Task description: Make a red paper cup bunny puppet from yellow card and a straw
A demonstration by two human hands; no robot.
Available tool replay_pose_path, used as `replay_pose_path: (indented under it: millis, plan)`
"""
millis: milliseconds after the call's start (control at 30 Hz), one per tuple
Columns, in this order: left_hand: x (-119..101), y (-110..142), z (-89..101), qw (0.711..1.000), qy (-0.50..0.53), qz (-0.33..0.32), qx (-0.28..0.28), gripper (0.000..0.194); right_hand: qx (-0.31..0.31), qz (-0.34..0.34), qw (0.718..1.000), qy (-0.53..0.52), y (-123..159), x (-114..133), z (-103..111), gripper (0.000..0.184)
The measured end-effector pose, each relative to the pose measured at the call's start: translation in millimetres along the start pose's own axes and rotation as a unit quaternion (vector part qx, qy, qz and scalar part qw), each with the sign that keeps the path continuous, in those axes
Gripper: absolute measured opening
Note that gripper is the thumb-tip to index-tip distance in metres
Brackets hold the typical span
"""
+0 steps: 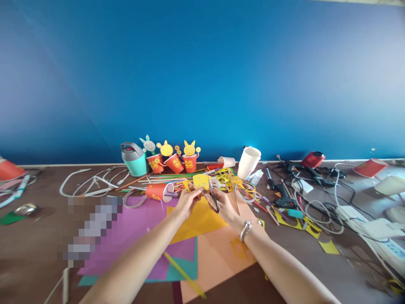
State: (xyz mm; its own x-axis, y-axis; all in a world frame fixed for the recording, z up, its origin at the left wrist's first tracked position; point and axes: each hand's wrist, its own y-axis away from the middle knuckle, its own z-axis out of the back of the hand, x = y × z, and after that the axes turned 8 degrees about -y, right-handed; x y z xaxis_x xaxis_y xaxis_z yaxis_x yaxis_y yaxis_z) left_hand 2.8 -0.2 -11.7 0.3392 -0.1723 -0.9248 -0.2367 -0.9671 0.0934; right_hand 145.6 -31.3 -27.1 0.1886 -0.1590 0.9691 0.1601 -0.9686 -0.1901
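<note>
Between finger and thumb, my left hand pinches a small piece of yellow paper that has marks drawn on it. My right hand is closed round the dark handles of a pair of scissors, close to the paper's right edge. Both hands are held together above a sheet of orange paper. Whether the blades touch the yellow piece is too small to tell.
Behind stand red paper cups with animal cutouts, a teal container and a white cup. Purple paper lies left. At right are a glue gun, cables, paper scraps and a power strip.
</note>
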Motion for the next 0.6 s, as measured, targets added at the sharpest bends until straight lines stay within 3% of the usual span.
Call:
replay_pose_path:
  millis: [600]
  plan:
    - [2.2,-3.4,5.5,1.000,0.006,0.004,-0.004,0.022,0.010,0.013,1.000,0.015,-0.8,5.9,-0.3,0.043]
